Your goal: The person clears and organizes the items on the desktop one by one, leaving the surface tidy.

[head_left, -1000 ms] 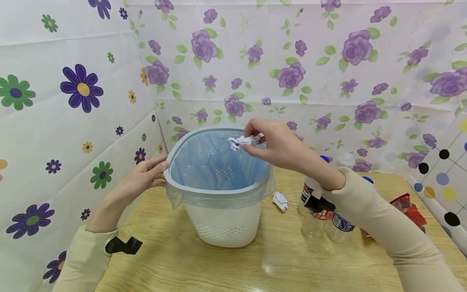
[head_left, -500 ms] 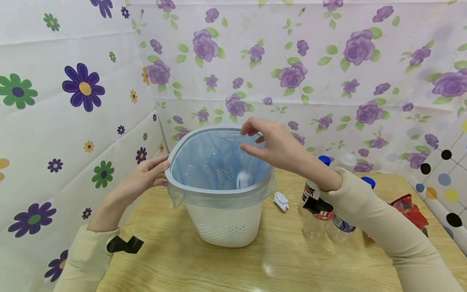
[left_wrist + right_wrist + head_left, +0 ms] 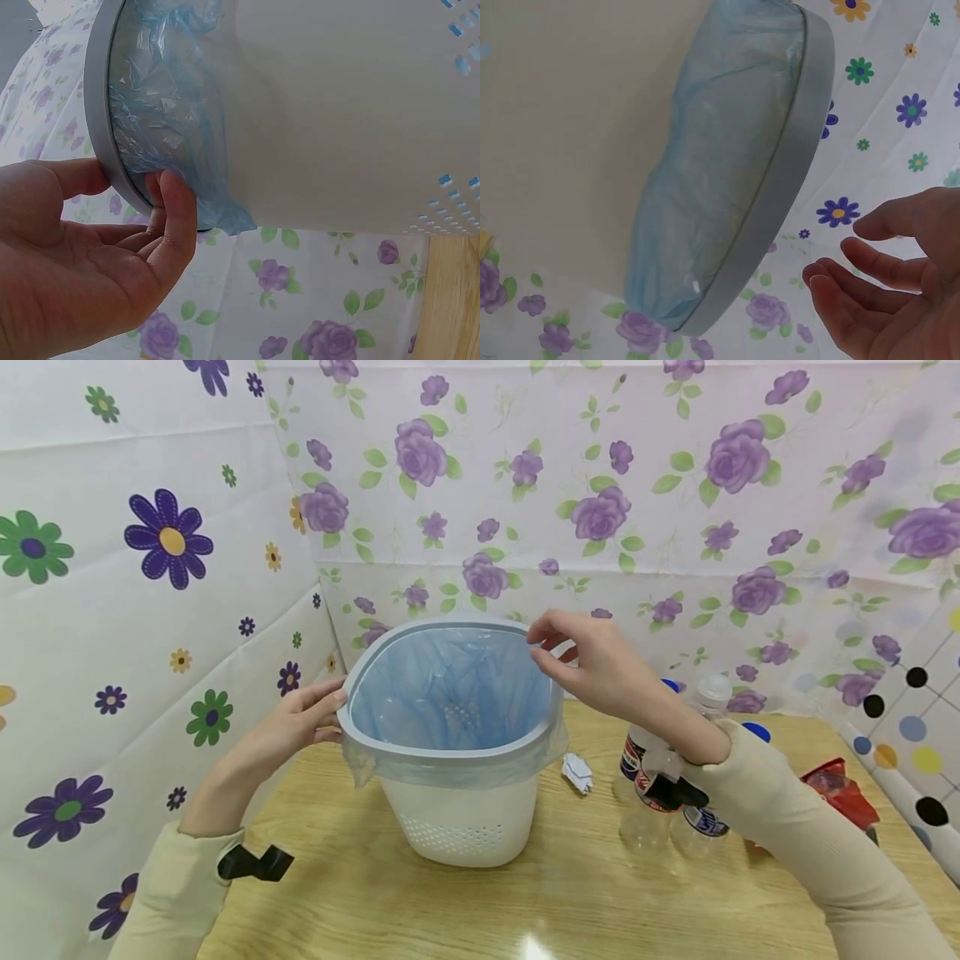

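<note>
- The bench (image 3: 465, 910) has a light wooden top with visible grain, and a bright light spot shines on its near edge.
- The back wall (image 3: 675, 510) is covered with white sheet printed with purple roses and green leaves.
- The left wall (image 3: 135, 568) shows purple, green and yellow flowers.
- At the right, a panel (image 3: 918, 727) has coloured dots.

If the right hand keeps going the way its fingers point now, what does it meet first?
The right hand, empty, points left at the far right of the waste bin's grey rim. It would likely meet that rim and the blue bag liner first, though depth is unclear; the fingers may pass above the opening.
</note>
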A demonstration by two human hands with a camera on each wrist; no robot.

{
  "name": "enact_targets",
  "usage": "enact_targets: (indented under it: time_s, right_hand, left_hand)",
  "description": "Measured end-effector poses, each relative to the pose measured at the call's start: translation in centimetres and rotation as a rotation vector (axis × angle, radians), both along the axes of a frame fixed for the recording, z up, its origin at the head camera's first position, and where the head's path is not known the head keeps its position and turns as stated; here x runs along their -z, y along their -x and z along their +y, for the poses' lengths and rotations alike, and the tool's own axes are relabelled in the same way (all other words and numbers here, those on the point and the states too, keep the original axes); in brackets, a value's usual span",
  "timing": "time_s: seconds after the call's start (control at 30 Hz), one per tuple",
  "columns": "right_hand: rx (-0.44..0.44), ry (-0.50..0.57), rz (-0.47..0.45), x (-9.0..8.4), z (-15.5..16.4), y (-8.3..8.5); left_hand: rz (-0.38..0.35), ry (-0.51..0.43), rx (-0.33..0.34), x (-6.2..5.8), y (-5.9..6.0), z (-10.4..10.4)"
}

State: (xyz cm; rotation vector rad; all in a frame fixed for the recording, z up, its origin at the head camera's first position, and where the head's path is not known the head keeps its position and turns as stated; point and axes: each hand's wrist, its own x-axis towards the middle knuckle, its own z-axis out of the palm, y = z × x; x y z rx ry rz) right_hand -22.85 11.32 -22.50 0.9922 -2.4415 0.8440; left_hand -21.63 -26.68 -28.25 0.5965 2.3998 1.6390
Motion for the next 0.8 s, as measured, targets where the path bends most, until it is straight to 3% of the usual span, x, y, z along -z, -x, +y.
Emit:
enact_targets:
  time_s: [0.5,0.67,0.8]
  right_hand:
    - [0.108,0.083,-0.022,2.8,3.3,0.4]
    - [0.137,0.042,-0.028,3.9,3.9,0.4]
    - [0.16,-0.022,-0.085,4.6,4.2,0.2]
  left_hand:
    - [-0.009,-0.009,-0.005,-0.1,0.0,0.1]
    - [-0.007,-0.01,-0.005,-0.1,0.0,0.2]
    - [-0.006,-0.01,-0.003,-0.1,0.0,0.2]
